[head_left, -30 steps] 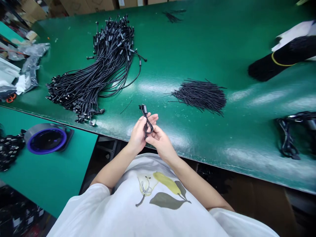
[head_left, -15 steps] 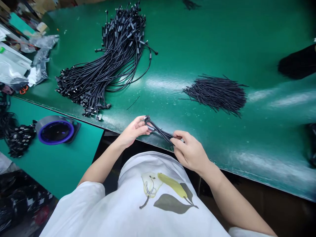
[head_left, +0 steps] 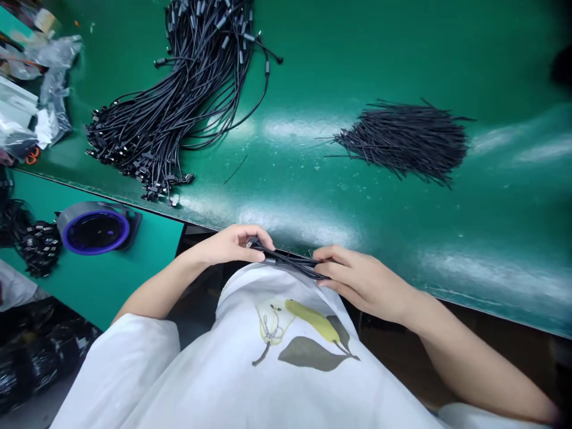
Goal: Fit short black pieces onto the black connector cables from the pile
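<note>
A folded black cable (head_left: 292, 261) stretches between my two hands, low at the table's front edge and close to the white shirt. My left hand (head_left: 239, 244) pinches its left end, where a small connector shows between thumb and fingers. At the other end, the fingers of my right hand (head_left: 353, 275) are closed round the looped part. Up and to the left lies a big heap of black cables (head_left: 192, 95) with grey and black connectors. A bundle of thin black ties (head_left: 406, 140) rests on the table at the right, and one loose tie (head_left: 235, 169) lies between them.
The green table (head_left: 313, 196) has its front edge just ahead of the body. On a lower green surface at the left are a round purple-rimmed object (head_left: 95, 229) and more cables (head_left: 40, 247). Plastic bags (head_left: 56, 89) and orange scissor handles (head_left: 33, 155) sit at the upper left.
Both hands have come down nearer the shirt with the folded cable, which now lies flatter. My right hand has turned, its fingers more extended along the cable. The view has shifted slightly.
</note>
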Demonstrator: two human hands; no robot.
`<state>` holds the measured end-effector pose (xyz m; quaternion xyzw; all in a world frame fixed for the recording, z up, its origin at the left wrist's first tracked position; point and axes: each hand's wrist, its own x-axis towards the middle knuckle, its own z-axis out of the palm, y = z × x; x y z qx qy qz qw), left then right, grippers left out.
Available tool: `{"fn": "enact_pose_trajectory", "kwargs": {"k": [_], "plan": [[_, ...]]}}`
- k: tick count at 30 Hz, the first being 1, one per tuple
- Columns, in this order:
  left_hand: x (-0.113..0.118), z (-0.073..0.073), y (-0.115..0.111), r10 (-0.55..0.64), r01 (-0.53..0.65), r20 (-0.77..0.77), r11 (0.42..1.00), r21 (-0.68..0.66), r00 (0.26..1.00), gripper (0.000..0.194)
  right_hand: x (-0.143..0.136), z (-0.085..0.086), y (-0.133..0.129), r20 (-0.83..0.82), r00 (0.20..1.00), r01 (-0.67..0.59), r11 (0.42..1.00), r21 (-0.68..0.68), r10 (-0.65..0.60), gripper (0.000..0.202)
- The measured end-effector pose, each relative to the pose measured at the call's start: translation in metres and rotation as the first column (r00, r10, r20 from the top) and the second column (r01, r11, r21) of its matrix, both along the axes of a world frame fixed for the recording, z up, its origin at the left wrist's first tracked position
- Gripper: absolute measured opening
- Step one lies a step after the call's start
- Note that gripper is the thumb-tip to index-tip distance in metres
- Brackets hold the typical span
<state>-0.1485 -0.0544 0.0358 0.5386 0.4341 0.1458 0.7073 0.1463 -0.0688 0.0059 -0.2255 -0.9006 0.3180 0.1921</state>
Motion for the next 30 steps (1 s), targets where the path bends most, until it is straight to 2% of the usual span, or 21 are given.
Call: {"fn": "enact_pose_trajectory", "kwargs": {"k": [2,3,6,8,10,14,16,19,21,24,26,28,29,30], "plan": [[0.002,0.008,-0.002,-0.147,0.169,-0.166,0.977,0.130,0.975,0.019,0.002,0.002,-0.003,0.067,0.997,-0.032,0.999,0.009,0.031,0.028],[0.004,0.011,-0.002,-0.195,0.255,-0.260,0.941,0.223,0.946,0.016,0.002,0.003,-0.004,0.092,0.995,-0.045,0.999,0.004,0.044,0.030],[0.014,0.014,-0.005,-0.241,0.482,-0.487,0.745,0.462,0.839,0.016,0.001,0.007,-0.005,0.117,0.991,-0.066,0.998,-0.019,0.068,0.035],[0.021,0.013,-0.007,-0.267,0.562,-0.539,0.649,0.512,0.799,0.020,0.000,0.009,-0.004,0.114,0.990,-0.075,0.997,-0.019,0.077,0.036],[0.026,0.011,-0.009,-0.316,0.594,-0.537,0.641,0.487,0.782,0.022,0.000,0.010,-0.004,0.125,0.988,-0.089,0.996,0.007,0.088,0.035],[0.028,0.012,-0.011,-0.392,0.594,-0.507,0.733,0.333,0.768,0.020,0.003,0.010,-0.006,0.232,0.967,-0.124,0.991,0.051,0.109,0.031],[0.028,0.014,-0.010,-0.405,0.558,-0.458,0.784,0.272,0.791,0.016,0.007,0.013,-0.006,0.255,0.957,-0.138,0.990,-0.020,0.138,0.031],[0.030,0.018,-0.007,-0.372,0.457,-0.346,0.864,0.209,0.861,0.010,0.017,0.021,-0.003,0.196,0.963,-0.145,0.969,-0.201,0.185,0.038],[0.032,0.020,-0.006,-0.392,0.450,-0.297,0.878,0.163,0.871,0.012,0.022,0.027,-0.001,0.158,0.966,-0.155,0.948,-0.277,0.205,0.042],[0.039,0.018,-0.011,-0.470,0.560,-0.380,0.811,0.170,0.796,0.027,0.020,0.034,-0.001,0.199,0.947,-0.195,0.945,-0.264,0.251,0.043],[0.044,0.015,-0.015,-0.459,0.650,-0.529,0.716,0.256,0.714,0.031,0.016,0.036,-0.002,0.240,0.925,-0.244,0.945,-0.220,0.295,0.042],[0.049,0.012,-0.019,-0.427,0.730,-0.634,0.588,0.347,0.645,0.026,0.011,0.038,-0.002,0.257,0.906,-0.295,0.937,-0.187,0.337,0.039],[0.050,0.012,-0.020,-0.428,0.753,-0.647,0.540,0.377,0.631,0.023,0.009,0.039,-0.002,0.258,0.900,-0.314,0.933,-0.175,0.351,0.038],[0.051,0.013,-0.021,-0.447,0.760,-0.632,0.517,0.394,0.633,0.021,0.008,0.041,-0.002,0.258,0.898,-0.322,0.932,-0.165,0.356,0.037]]}}
